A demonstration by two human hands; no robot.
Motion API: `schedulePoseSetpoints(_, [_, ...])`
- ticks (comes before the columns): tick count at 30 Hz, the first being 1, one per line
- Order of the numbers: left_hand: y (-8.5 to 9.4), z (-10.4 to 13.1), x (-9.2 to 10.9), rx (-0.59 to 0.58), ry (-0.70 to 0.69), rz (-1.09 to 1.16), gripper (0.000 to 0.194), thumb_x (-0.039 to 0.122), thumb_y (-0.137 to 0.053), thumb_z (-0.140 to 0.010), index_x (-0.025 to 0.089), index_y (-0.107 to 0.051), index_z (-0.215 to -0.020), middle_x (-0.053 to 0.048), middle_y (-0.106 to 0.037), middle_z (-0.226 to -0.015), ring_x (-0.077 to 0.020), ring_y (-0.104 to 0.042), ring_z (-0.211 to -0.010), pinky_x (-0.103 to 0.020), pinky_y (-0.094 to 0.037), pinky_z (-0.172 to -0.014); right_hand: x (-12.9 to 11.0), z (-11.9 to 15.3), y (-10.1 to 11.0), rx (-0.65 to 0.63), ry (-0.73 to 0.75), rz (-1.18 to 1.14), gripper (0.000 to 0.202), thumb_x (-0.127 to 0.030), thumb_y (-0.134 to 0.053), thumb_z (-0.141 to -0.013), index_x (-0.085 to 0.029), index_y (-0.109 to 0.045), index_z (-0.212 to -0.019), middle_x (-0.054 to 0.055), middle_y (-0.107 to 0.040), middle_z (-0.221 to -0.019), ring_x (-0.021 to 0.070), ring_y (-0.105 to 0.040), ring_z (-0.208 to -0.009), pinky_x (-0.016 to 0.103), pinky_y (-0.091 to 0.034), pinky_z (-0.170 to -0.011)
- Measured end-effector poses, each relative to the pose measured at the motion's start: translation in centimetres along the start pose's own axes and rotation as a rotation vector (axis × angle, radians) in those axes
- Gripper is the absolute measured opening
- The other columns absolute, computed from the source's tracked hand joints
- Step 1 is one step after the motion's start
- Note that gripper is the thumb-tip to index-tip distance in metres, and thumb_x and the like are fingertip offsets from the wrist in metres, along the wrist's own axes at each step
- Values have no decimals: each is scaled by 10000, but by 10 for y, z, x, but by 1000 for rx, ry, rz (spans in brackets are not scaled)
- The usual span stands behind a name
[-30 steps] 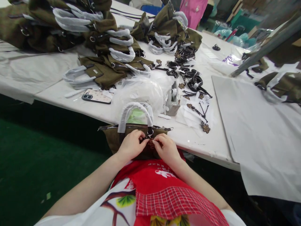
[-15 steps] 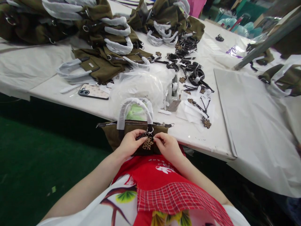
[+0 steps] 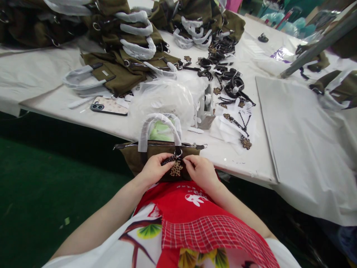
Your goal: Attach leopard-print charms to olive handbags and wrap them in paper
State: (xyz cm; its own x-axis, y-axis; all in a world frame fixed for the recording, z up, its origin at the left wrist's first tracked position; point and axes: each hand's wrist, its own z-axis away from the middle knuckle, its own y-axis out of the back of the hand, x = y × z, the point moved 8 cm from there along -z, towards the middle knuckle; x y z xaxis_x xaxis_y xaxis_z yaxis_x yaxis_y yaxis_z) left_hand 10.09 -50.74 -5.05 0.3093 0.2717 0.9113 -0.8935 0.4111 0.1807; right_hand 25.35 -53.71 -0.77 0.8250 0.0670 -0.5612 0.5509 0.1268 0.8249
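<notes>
The left hand point(image 3: 154, 169) pinches a braided cord point(image 3: 168, 160), a leopard charm point(image 3: 176, 168) hanging by its fingertips. The right hand point(image 3: 203, 173) is bent in close beside the charm; whether its fingertips grip anything cannot be told. Both work against the front of an olive bag point(image 3: 130, 158), upright at the counter's point(image 3: 237, 169) near edge, its wrapped handles point(image 3: 144, 134) raised. Just behind it lies clear plastic point(image 3: 158, 96), with a box point(image 3: 208, 120) at the plastic's right. A phone point(image 3: 111, 106) lies left, close to the near edge. Toward the near right corner, a flower charm point(image 3: 246, 143) lies by some paper point(image 3: 220, 130). Black straps point(image 3: 233, 85) lie farther back; more bags point(image 3: 108, 35) are heaped toward the far left corner.
</notes>
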Motion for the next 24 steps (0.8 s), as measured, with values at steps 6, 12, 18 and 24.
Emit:
schedulePoseSetpoints(6, [3, 1, 3, 53, -78, -122, 318, 334, -660, -749, 162, -722, -1009, -68, -758, -981, -251, -691, -902, -385, -531, -884, -1, -3, 0, 7, -9, 27, 216, -270, -495, -937, -226, -701, -893, 26, -741, -865, 196, -670, -785, 284, -436, -698])
schedulePoseSetpoints(12, [2, 4, 7, 65, -140, -275, 304, 297, -624, -789, 166, -709, -1049, -67, -751, -1021, -239, -690, -927, -377, -519, -912, 0, -3, 3, 40, -19, 25, 215, -253, -493, -929, -216, -698, -874, 34, -735, -843, 202, -670, -789, 285, -434, -702])
schedulePoseSetpoints(18, [2, 5, 13, 110, -188, -332, 266, 276, -611, -802, 173, -713, -1025, -68, -750, -1018, -233, -688, -938, -368, -515, -922, 3, -4, 0, 46, -20, -66, 217, -253, -504, -920, -210, -705, -849, 42, -733, -820, 195, -658, -754, 282, -442, -699])
schedulePoseSetpoints(24, [2, 4, 12, 88, -174, -296, 274, 282, -615, -796, 176, -707, -1032, -58, -752, -1008, -226, -695, -921, -352, -526, -904, 16, -6, -5, 65, -98, -336, 186, -260, -546, -884, -208, -716, -828, 19, -730, -761, 167, -643, -676, 256, -461, -654])
